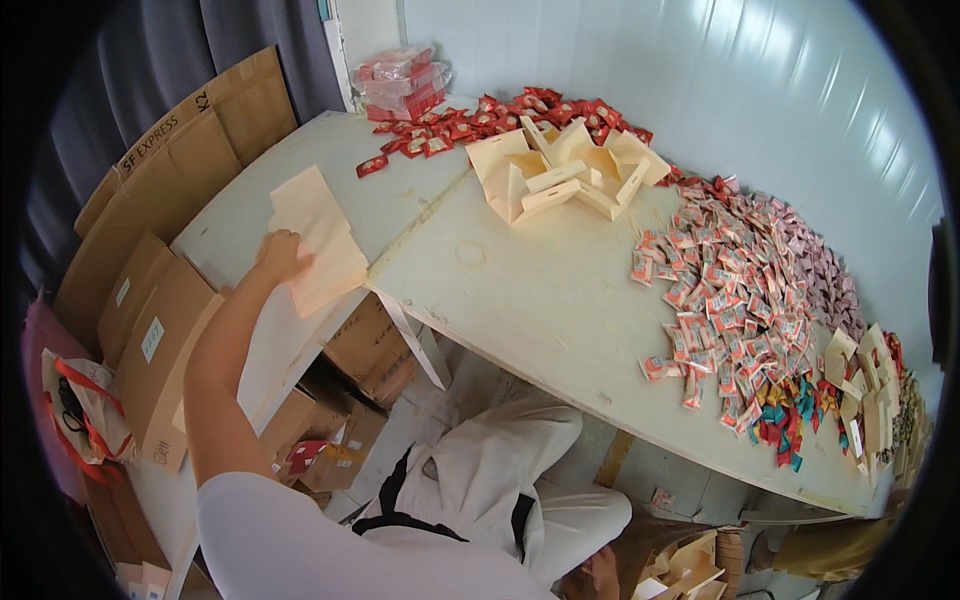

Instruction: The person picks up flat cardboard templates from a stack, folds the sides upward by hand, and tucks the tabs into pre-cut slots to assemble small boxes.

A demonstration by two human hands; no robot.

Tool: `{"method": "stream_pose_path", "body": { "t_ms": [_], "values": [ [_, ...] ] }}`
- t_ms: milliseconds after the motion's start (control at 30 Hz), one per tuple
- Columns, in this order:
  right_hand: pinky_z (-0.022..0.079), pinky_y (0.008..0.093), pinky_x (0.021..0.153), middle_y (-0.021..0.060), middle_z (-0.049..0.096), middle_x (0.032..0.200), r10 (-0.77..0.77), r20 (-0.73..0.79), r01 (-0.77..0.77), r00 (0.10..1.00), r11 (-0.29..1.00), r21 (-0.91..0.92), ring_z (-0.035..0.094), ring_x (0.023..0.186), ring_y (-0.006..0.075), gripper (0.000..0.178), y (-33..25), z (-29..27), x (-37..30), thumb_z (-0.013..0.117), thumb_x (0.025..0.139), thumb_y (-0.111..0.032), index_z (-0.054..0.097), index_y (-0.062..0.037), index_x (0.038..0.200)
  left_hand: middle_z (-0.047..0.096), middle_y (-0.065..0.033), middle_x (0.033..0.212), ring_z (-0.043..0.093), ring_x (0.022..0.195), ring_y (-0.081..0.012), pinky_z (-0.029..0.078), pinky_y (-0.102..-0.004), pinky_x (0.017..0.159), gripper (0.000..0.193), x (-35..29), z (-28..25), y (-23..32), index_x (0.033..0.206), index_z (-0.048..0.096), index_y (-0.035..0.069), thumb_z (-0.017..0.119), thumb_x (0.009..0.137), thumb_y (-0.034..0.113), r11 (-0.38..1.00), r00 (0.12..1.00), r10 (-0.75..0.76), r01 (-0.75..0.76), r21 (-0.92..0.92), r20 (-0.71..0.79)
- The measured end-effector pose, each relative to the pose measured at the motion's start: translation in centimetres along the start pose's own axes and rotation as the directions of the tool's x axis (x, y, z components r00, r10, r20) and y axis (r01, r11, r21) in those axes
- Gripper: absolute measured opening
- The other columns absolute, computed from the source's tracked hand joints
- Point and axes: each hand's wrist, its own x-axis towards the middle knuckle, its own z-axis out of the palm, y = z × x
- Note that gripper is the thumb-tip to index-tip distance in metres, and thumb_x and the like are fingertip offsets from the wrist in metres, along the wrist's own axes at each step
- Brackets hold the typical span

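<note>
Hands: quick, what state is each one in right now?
Left hand: closed on the flat cream card.
Right hand: near the lower edge; open or closed can't be told.

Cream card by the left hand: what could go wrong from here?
The cream card reaches close to the left table's front edge, so it could slip off if the left hand loosens.

The loose orange-and-white packets spread toward the right table's front edge; a bump might send some to the floor.

The open cartons sit against the red packets, so shifting them may scatter a few.
</note>
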Motion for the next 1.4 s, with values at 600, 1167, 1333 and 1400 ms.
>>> {"method": "stream_pose_path", "body": {
  "t_ms": [600, 1167, 1333, 1400],
  "values": [
    [0.042, 0.0348, 0.049, 0.0105, 0.055, 0.068, -0.180, -0.159, 0.093, 0.971, 0.892, -0.443, 0.053, 0.056, 0.0236, 0.016, -1.4, 1.5, -1.0, 0.051, 0.080, -0.019, 0.052, -0.0036, 0.079, 0.057, -0.0141, 0.089, 0.058, 0.082, -0.0309, 0.049, -0.0376, 0.067, 0.011, 2.3, -0.4, -1.1, 0.084, 0.055, 0.002, 0.049, 0.075, 0.007, 0.975, 0.961, 0.167, -0.127, 0.183, -0.220],
    [0.046, 0.0240, 0.063, 0.0080, 0.059, 0.084, -0.903, -0.429, 0.938, -0.002, 0.147, -0.314, 0.059, 0.073, 0.0146, 0.055, -23.4, 12.2, -18.8, 0.084, 0.053, -0.020, 0.051, -0.0029, 0.093, 0.057, -0.0071, 0.101, 0.054, 0.099, -0.0240, 0.035, -0.0413, 0.092, 0.018, -19.7, -2.0, 36.7, 0.089, 0.063, 0.008, 0.063, 0.072, 0.014, -0.217, 0.123, 0.606, -0.925, -0.312, -0.786],
    [0.040, 0.0206, 0.055, -0.0009, 0.051, 0.058, -0.784, -0.608, 0.951, 0.123, 0.267, -0.153, 0.051, 0.058, 0.0089, 0.022, -20.6, 13.3, -19.6, 0.071, 0.064, -0.004, 0.051, -0.0045, 0.075, 0.048, -0.0108, 0.115, 0.047, 0.108, -0.0218, 0.037, -0.0372, 0.090, 0.035, -22.3, 0.0, 35.5, 0.095, 0.060, 0.007, 0.074, 0.065, 0.020, -0.284, 0.561, 0.711, -0.323, -0.903, -0.424],
    [0.036, 0.0196, 0.054, -0.0023, 0.048, 0.059, -0.693, -0.690, 0.947, 0.207, 0.319, -0.036, 0.046, 0.056, 0.0070, 0.016, -19.5, 14.3, -18.7, 0.063, 0.067, 0.000, 0.048, -0.0062, 0.070, 0.044, -0.0118, 0.119, 0.045, 0.109, -0.0196, 0.039, -0.0335, 0.087, 0.044, -23.1, 1.1, 35.2, 0.099, 0.058, 0.006, 0.077, 0.063, 0.022, -0.313, 0.630, 0.774, 0.292, -0.904, -0.065]
  ]
}}
